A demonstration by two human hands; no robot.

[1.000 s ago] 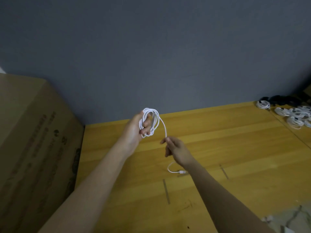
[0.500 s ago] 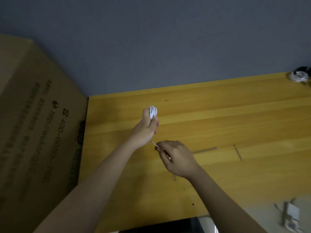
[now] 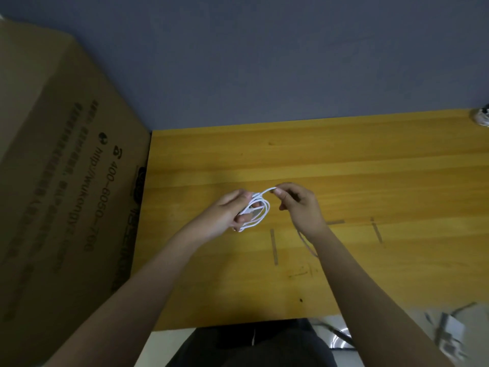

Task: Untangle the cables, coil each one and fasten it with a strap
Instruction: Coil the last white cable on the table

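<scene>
Two hands are raised over the middle of the wooden desk [image 3: 344,165], close together but not touching, joined by one white cable [image 3: 260,207]. Left hand [image 3: 227,211] has its fingers curled round a small coil of that cable, several loops bunched against the palm and hanging out toward the right. Right hand [image 3: 299,203] pinches the free run of the same cable between thumb and fingertip, just right of the coil and slightly farther away; the short strand between the hands arcs up and looks fairly taut. Coil is held above the desk surface, not resting on it. Large cardboard box [image 3: 60,181] with dark printed text stands along the left edge of the desk, against the grey wall [image 3: 264,56]. At the far right corner of the desk, a small white bundle [image 3: 483,117] is cut off by the frame edge; cannot tell what it is for sure. Grey tape marks [image 3: 274,246] lie on the desk near the person. Near right, off the desk edge, a white object [image 3: 451,332] lies on the floor, blurred.
</scene>
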